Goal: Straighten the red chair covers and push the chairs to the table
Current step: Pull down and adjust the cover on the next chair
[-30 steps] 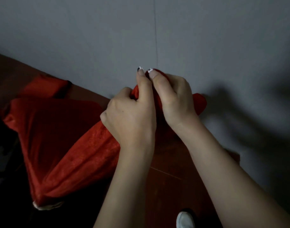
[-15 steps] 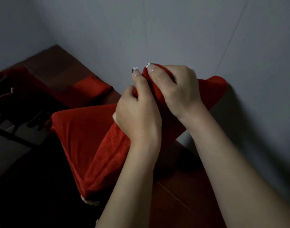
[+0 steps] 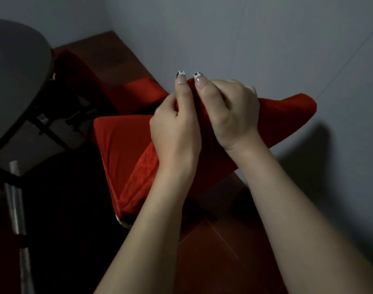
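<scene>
**Both hands bunched on the top edge of the red cover**

From the head camera I look down into a dim corner. A plain grey wall (image 3: pixel 234 35) fills the upper half of the view, and a reddish-brown tiled floor (image 3: pixel 213 264) runs along its foot. At the upper left sits the dark round counter (image 3: pixel 16 66), with black folding legs under it and a silvery metal leg (image 3: pixel 15 200) lower down at the left edge.

The red fabric chair cover (image 3: pixel 122 149) is in the middle of the view, pulled over a chair standing close to the wall, to the right of the counter's legs. The seat faces the counter. The backrest top slants up to the right and ends in a loose red corner near the wall. A second red-covered chair (image 3: pixel 139 92) stands behind it, further along the wall and beside the counter.

My left hand (image 3: pixel 175 132) and right hand (image 3: pixel 230 115) meet at the top edge of the backrest, nearly touching. On both, the fingers (image 3: pixel 242 92) are curled tightly round a raised fold of the red cloth, and the thumbs point upward side by side, pressing the fold between them. The thumbnails have small white decorations on dark tips. A bit of white trim shows under the seat's near corner.
</scene>
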`<action>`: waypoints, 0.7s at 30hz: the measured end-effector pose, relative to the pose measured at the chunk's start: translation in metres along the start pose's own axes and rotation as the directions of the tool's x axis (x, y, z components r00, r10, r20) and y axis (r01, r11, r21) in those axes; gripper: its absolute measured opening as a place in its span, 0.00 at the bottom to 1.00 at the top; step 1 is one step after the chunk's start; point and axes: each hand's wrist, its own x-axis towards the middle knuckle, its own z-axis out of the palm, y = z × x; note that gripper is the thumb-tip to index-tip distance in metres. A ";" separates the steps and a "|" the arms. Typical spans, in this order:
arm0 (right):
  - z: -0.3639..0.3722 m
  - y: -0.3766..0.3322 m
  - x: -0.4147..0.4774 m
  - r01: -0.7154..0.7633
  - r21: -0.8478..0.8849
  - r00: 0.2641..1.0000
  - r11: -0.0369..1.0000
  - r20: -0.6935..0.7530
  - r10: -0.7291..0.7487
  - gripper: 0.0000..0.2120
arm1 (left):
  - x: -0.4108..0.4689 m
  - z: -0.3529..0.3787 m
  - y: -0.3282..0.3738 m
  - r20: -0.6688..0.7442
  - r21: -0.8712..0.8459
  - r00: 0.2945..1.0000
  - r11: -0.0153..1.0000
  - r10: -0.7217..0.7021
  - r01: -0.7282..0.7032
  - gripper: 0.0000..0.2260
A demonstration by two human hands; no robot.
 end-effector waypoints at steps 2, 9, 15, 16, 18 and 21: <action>0.005 -0.009 -0.006 0.026 -0.031 1.000 0.999 0.005 -0.025 0.21 | -0.002 -0.012 -0.001 -0.018 -0.017 1.000 1.000 -0.002 0.002 0.23; 0.019 -0.036 -0.029 0.082 -0.029 0.996 0.996 0.044 -0.080 0.26 | -0.016 -0.049 -0.008 -0.092 -0.086 0.996 0.996 0.002 -0.009 0.23; 0.042 -0.064 -0.037 0.136 -0.020 0.988 0.991 0.083 -0.134 0.22 | -0.020 -0.080 -0.012 -0.229 -0.103 0.973 0.995 -0.030 0.006 0.23; 0.046 -0.068 -0.036 0.152 -0.017 0.985 0.988 0.090 -0.150 0.22 | -0.019 -0.084 -0.013 -0.257 -0.095 0.966 0.995 -0.036 0.012 0.23; 0.051 -0.074 -0.039 0.182 0.006 0.979 0.983 0.091 -0.182 0.21 | -0.023 -0.091 -0.014 -0.297 -0.066 0.954 0.998 -0.036 0.017 0.22; 0.057 -0.083 -0.048 0.240 0.029 0.965 0.970 0.105 -0.242 0.21 | -0.031 -0.105 -0.018 -0.341 -0.040 0.940 0.999 -0.008 -0.006 0.19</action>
